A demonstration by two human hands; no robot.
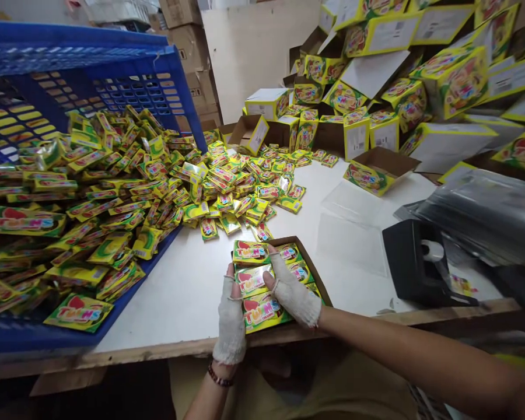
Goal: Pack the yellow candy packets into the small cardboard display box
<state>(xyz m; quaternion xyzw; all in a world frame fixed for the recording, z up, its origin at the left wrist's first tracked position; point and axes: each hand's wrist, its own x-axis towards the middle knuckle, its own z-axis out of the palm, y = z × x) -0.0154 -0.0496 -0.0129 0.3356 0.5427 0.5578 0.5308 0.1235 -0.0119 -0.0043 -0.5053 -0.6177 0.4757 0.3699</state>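
At the hands: brown cardboard box containing flat yellow-green packets. Left of the hands: blue perforated plastic crate of packets. Beyond: loose packets on the white desk. Right: black tape dispenser; behind it, yellow-white cardboard cartons.

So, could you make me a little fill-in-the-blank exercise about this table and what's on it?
1. The big plastic crate heaped with small packs is coloured ____.
2. The number of gloves touching the open box of packs is ____.
3. The bracelet is on the person's ____ wrist.
4. In the picture, the tall heap of cartons is to the ____ of the crate.

Missing words: blue; two; left; right.
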